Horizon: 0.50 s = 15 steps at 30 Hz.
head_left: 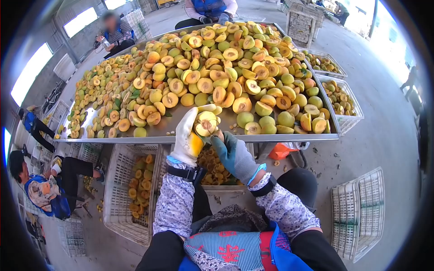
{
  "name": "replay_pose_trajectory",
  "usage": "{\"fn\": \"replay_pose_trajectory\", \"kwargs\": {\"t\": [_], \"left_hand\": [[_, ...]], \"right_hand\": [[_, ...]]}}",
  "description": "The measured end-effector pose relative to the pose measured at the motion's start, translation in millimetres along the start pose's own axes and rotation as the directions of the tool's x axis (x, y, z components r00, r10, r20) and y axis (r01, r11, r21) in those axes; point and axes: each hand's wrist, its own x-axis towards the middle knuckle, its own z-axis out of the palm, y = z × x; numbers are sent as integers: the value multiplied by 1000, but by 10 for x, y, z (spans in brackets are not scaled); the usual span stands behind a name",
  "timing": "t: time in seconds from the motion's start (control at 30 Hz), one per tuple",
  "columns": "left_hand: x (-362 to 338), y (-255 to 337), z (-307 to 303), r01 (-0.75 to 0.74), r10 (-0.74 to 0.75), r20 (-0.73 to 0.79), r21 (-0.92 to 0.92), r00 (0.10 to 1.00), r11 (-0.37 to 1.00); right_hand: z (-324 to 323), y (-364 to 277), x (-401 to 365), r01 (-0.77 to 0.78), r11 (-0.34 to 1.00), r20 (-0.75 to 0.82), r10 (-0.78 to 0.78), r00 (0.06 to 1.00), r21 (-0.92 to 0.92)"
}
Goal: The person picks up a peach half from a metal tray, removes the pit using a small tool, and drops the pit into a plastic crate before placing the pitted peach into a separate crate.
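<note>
My left hand (189,137), in a white glove stained yellow, is closed around a halved peach (206,123), cut face toward me, above the table's near edge. My right hand (235,153), in a grey and blue glove, is closed just right of that half. A small brownish tip shows at its fingers; what it grips is mostly hidden. Beyond both hands, many cut peaches (230,54) lie heaped on the metal table (294,137), several with brown pit hollows facing up. Beneath my hands, a crate of peach halves (212,165) is partly covered by my arms.
A white crate (118,198) with peach halves stands at lower left. Filled crates (350,118) line the table's right side; stacked crates (358,212) stand at lower right. An orange-red bag (281,151) lies under the table. Other people (210,9) sit across and left.
</note>
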Motion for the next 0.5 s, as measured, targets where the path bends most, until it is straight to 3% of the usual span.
{"fn": "replay_pose_trajectory", "kwargs": {"t": [0.1, 0.23, 0.3, 0.37, 0.5], "left_hand": [[-45, -89, 60, -4, 2, -38, -38, 999, 999], [-97, -68, 109, 12, -17, -19, -257, 1000, 966], [-136, -50, 181, 68, -101, -150, -210, 984, 975], [-139, -68, 211, 82, -115, -221, -153, 969, 985], [-177, -127, 249, 5, -29, -281, -87, 959, 996]], "right_hand": [[30, -15, 3, 37, 995, 6, -37, 999, 88], [65, 88, -2, 29, 995, 45, -34, 998, 99], [89, 114, -18, 14, 996, 73, -20, 997, 87], [171, 69, -42, -123, 963, 138, 91, 986, 242], [309, 159, -82, -273, 867, 229, 190, 955, 417]]}}
